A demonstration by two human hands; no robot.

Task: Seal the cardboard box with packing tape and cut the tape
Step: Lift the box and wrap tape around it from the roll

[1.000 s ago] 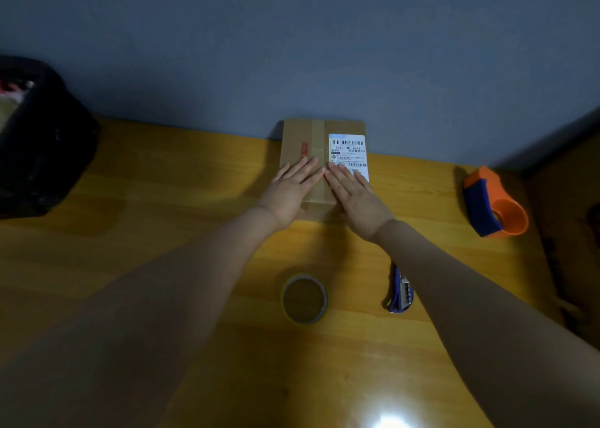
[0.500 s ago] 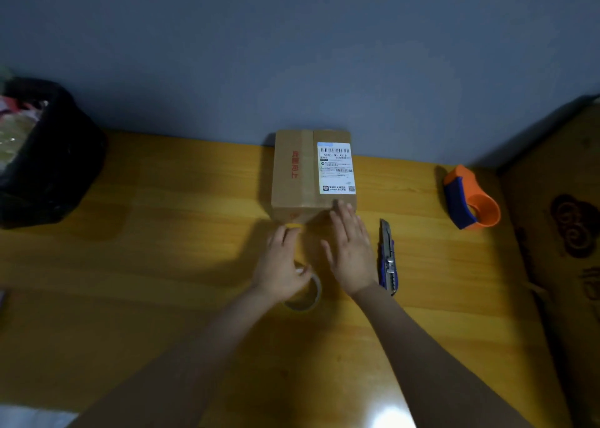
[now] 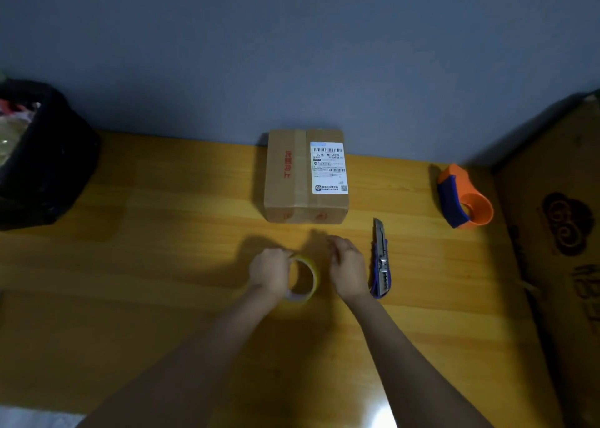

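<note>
At frame centre, the left hand [image 3: 269, 273] grips a yellowish clear packing-tape roll [image 3: 303, 278], light and stiff-rimmed; the right hand [image 3: 345, 270], fingers curled and apparently empty, seemingly seeks its slippery free end.

— The table [image 3: 162, 265]?
— Varnished wood, glossy, with a glare at its near edge. The box [image 3: 285, 180] is matt brown cardboard with a white paper label [image 3: 328, 167].
— And the roll?
— The tape roll [image 3: 306, 278] is shiny yellowish film; the knife [image 3: 381, 265] is blue plastic and metal.
</note>
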